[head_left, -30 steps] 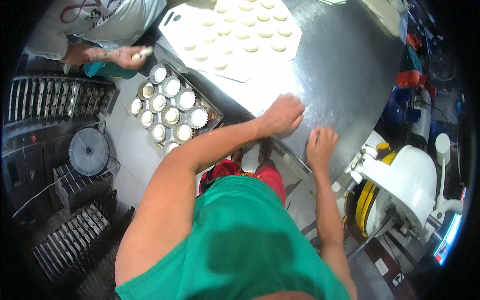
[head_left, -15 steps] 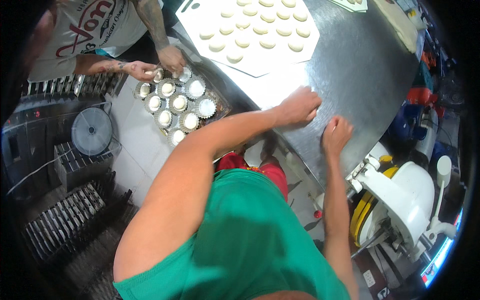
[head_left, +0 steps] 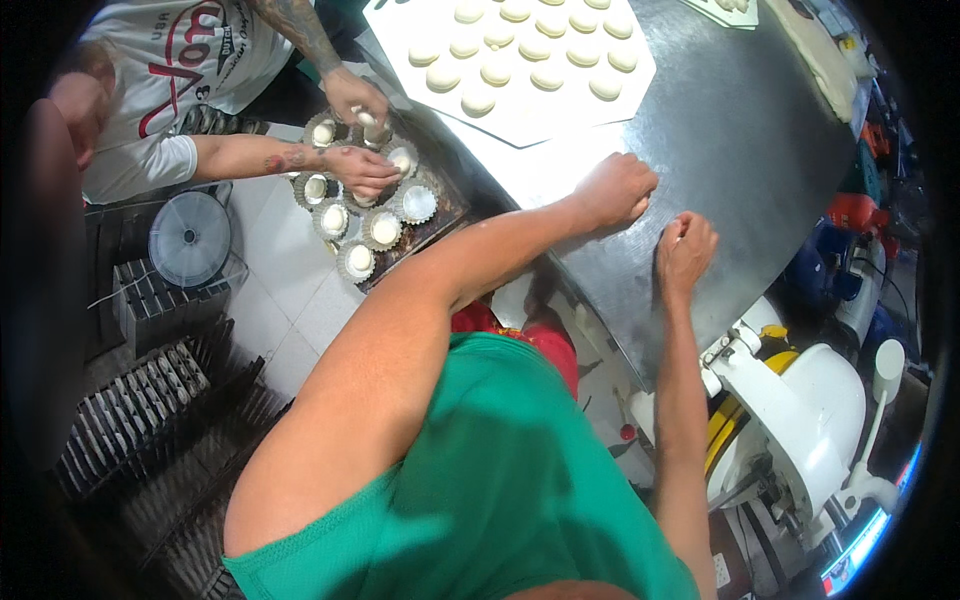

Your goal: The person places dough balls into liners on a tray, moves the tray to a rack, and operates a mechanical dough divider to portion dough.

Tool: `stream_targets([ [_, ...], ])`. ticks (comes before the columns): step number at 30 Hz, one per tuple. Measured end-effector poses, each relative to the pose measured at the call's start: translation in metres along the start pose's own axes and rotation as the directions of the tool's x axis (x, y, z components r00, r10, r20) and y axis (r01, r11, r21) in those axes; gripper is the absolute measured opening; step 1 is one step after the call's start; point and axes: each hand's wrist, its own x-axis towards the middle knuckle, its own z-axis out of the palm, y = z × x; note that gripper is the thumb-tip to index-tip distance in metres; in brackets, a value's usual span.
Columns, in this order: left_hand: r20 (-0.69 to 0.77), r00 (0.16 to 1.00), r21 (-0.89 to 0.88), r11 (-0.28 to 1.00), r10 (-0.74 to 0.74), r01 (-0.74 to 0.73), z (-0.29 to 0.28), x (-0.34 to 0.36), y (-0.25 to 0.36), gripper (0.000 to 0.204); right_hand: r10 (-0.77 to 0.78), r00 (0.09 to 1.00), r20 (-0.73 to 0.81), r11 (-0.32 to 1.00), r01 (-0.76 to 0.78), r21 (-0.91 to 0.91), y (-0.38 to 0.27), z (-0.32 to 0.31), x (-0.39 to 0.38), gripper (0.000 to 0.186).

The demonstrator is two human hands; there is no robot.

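Note:
Both of my hands are curled low over the steel table (head_left: 720,130). My left hand (head_left: 615,190) is closed with its knuckles up, resting by the table's near edge; its palm is hidden. To its right and a little nearer, my right hand (head_left: 687,250) is closed too, fingers bent inward. Whatever either hand may hold does not show. Beyond my left hand lies a white many-sided board (head_left: 530,120) bearing rows of round pale dough balls (head_left: 547,76).
At left, a co-worker's tattooed hands (head_left: 362,172) set dough pieces into fluted metal tins (head_left: 416,203) on a dark tray. A white machine (head_left: 800,420) stands right of my right arm. A long dough strip (head_left: 820,60) lies along the table's far right.
The co-worker's hand has reached right across the tins, and more of them hold dough. My hands stay closed in nearly the same place; the whole view has shifted slightly.

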Motion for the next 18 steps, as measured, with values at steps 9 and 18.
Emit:
stream_targets([
  [9,0.095,0.995,0.035,0.999,0.035,-0.038,-0.057,-0.025,-0.034,0.011,-0.116,0.989,0.089,0.993,0.119,-0.028,0.050,-0.036,-0.048,0.013],
  [18,-0.088,0.991,-0.012,0.995,-0.103,0.102,-0.017,-0.030,0.002,0.008,-0.185,0.982,0.025,0.971,0.179,0.156,-0.011,0.013,0.003,0.009],
])
